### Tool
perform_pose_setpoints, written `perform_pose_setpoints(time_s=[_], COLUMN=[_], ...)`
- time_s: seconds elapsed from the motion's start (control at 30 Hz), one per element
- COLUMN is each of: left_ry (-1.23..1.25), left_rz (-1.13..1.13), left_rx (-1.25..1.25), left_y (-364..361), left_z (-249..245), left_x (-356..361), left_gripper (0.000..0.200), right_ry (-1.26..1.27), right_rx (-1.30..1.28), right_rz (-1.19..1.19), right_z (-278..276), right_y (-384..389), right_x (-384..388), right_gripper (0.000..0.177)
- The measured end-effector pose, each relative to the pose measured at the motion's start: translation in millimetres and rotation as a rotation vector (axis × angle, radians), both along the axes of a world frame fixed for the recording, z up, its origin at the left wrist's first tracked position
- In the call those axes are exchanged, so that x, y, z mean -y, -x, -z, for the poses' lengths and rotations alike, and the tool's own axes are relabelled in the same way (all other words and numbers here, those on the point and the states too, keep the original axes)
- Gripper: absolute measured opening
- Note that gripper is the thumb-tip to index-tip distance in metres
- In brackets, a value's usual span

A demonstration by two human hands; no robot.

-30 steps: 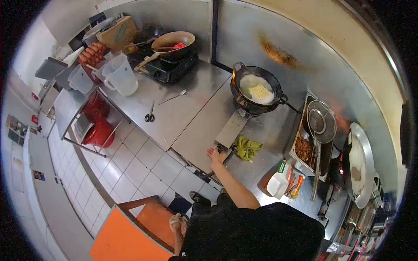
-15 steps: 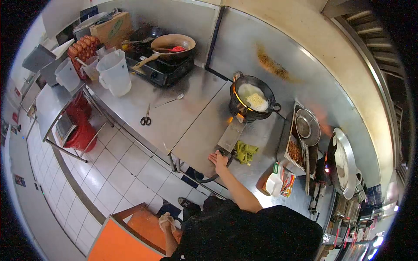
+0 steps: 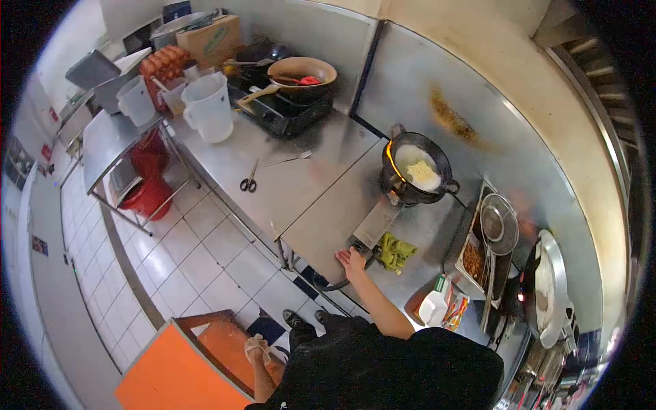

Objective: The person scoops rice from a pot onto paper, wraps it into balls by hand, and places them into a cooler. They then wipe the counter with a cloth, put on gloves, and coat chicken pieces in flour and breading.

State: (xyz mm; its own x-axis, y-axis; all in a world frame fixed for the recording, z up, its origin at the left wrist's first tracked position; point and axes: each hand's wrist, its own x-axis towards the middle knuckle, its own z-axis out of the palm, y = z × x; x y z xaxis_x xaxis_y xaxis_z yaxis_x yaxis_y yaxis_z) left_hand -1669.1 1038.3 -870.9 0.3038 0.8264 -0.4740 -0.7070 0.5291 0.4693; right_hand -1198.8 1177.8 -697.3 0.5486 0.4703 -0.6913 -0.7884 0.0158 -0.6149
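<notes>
My right hand (image 3: 352,262) is at the front of a single-burner gas stove (image 3: 377,224), its fingers around the control knob. On the burner stands a black two-handled wok (image 3: 443,156) holding pale, foamy liquid and a block of instant noodles (image 3: 421,171). An orange glow runs along the wok's left rim. A crumpled green cloth (image 3: 395,252) lies right of the stove, near my right hand. Down at the lower left, my left hand (image 3: 257,352) is closed on a pale rag (image 3: 255,340), beside an orange-sided cabinet (image 3: 181,369).
Scissors (image 3: 249,179) and a fork (image 3: 290,158) lie on the steel table. Behind them are a plastic jug (image 3: 210,113) and a pan (image 3: 321,72) on a black stove. To the right are a strainer (image 3: 504,225), a white container (image 3: 432,309) and a large wok (image 3: 544,287).
The whole view has shifted, so the table and stove appear farther right. Less flame shows under the wok's front. My right hand stays at the knob, and my left still holds the rag.
</notes>
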Motion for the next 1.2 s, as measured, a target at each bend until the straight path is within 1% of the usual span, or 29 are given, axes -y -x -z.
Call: perform_pose_setpoints(time_s=[0.03,0.07,0.1,0.13,0.2,0.23,0.27,0.3,0.33,0.37,0.4,0.43,0.47,0.5,0.53,0.57,0.6,0.63,0.67,0.7,0.77,0.8,0.83,0.9,0.97,1.03,1.1,1.17,1.2], left_ry=[-0.033,0.119,0.136,0.044,-0.008,-0.462,-0.919,-0.329,0.114,-0.197,-0.09,-0.028,-0.141,-0.178,-0.012,-0.407,-0.135,-0.222,0.19,0.221,0.082,0.121,0.109,0.127,0.058,0.125,-0.024,0.502,0.191], left_rz=[0.117,-0.174,-0.203,-0.173,-0.182,0.005,0.325,0.494,0.415,0.227,0.464,0.238,0.418,0.31,-0.122,-0.121,-0.401,-0.331,-0.274,-0.333,-0.855,-0.914,-0.99,-1.096,-1.435,-1.644,-2.022,-1.928,-2.286], left_rx=[-0.501,-0.611,-0.62,-0.787,-0.975,-1.713,-2.405,-2.043,-1.712,-1.68,-1.801,-1.825,-1.916,-1.772,-1.696,-1.926,-1.674,-1.857,-1.624,-1.627,-1.65,-1.639,-1.653,-1.661,-1.75,-1.887,-1.048,-1.032,-0.716], left_y=[0,-28,-36,-46,-58,-55,-64,-79,-95,-99,-111,-121,-116,-119,-141,-132,-150,-145,-131,-131,-151,-154,-156,-161,-170,-189,-216,-243,-253], left_z=[-3,-18,-39,-61,-64,-52,-83,-106,-132,-141,-168,-159,-125,-106,-139,-159,-224,-265,-235,-262,-372,-407,-435,-463,-470,-461,-456,-461,-436], left_x=[3,15,21,29,50,62,83,98,101,121,123,141,149,164,159,169,169,176,163,179,217,246,275,345,418,497,570,645,670], left_gripper=[0.021,0.018,0.018,0.015,0.014,0.019,0.026,0.032,0.032,0.03,0.039,0.032,0.024,0.02,0.022,0.026,0.028,0.027,0.022,0.022,0.017,0.017,0.016,0.016,0.021,0.029,0.024,0.035,0.037], right_ry=[-0.044,-0.084,-0.077,-0.096,-0.102,-0.187,-0.252,-0.384,-0.521,-0.452,-0.387,-0.308,-0.343,-0.318,-0.266,-0.2,-0.265,-0.304,-0.427,-0.556,-0.87,-0.704,-0.735,-1.51,-1.403,-1.803,-1.647,-1.88,-1.871], right_rx=[0.004,0.006,-0.005,-0.015,-0.047,-0.144,-0.253,-0.313,-0.403,-0.383,-0.502,-0.351,-0.407,-0.288,-0.219,-0.036,0.213,0.201,0.373,0.557,0.701,0.842,0.857,1.34,1.302,1.022,0.993,1.041,1.05], right_rz=[-0.005,-0.013,-0.045,-0.054,-0.117,-0.131,-0.157,-0.248,-0.37,-0.478,-0.534,-0.672,-0.81,-0.961,-1.077,-1.234,-1.404,-1.498,-1.736,-1.945,-2.229,-2.374,-2.421,-2.495,-2.632,-2.322,-2.514,-2.452,-2.498], right_z=[4,9,8,4,7,14,21,25,26,33,25,-15,-15,-5,-28,-50,-32,-18,-5,9,32,7,-3,-18,-96,-151,-177,-198,-215], right_y=[-1,-1,-2,-3,-7,-11,-13,-14,-12,-10,-4,17,25,36,55,77,86,97,104,112,134,154,183,239,292,330,363,379,375], right_x=[0,3,5,7,4,4,9,21,17,18,20,30,34,36,51,69,75,79,82,87,91,111,124,154,237,336,414,487,518], right_gripper=[0.02,0.019,0.019,0.016,0.014,0.013,0.014,0.015,0.017,0.022,0.022,0.018,0.015,0.018,0.022,0.026,0.025,0.025,0.024,0.025,0.023,0.021,0.021,0.017,0.018,0.016,0.018,0.02,0.02])
